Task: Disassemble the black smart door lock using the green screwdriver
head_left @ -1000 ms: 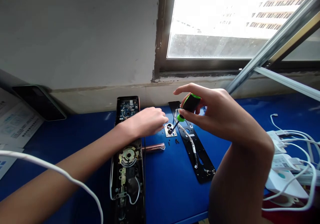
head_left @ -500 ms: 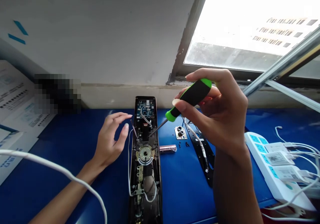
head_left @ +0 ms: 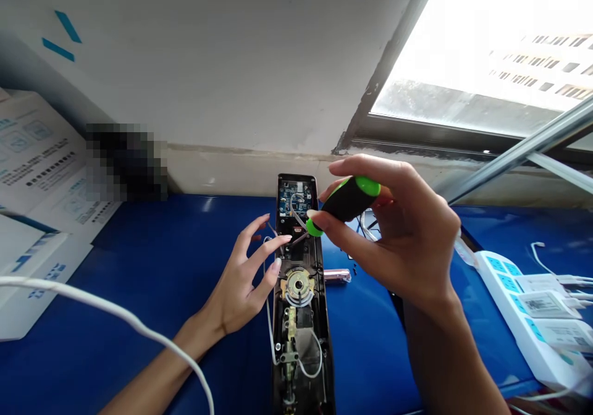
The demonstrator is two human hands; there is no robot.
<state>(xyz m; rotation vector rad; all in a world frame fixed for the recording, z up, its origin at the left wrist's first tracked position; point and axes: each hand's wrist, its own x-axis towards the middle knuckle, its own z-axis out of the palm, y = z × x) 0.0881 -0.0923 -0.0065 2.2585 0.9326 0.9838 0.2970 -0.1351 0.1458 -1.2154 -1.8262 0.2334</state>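
Note:
A long black housing (head_left: 303, 322) lies on the blue table, with a blue circuit board (head_left: 295, 200) at its far end and a round metal part (head_left: 299, 284) near its middle. My right hand (head_left: 398, 230) grips a black and green screwdriver (head_left: 349, 205) at a slant, its shaft pointing down-left into the housing above the round part. The tip is partly hidden by the fingers of my left hand (head_left: 248, 276), which reaches over the housing's left edge with its fingers apart. A thin wire stands near those fingertips.
A pinkish cylinder (head_left: 337, 276) lies right of the housing. A white power strip (head_left: 523, 316) with plugs and cables is at the right. White boxes (head_left: 41, 162) stand at the left, and a white cable (head_left: 134, 322) crosses the lower left.
The view has turned, so the housing appears farther right. My left hand has moved in over the housing's edge, near the screwdriver's shaft. The screwdriver handle is lower and tilted flatter.

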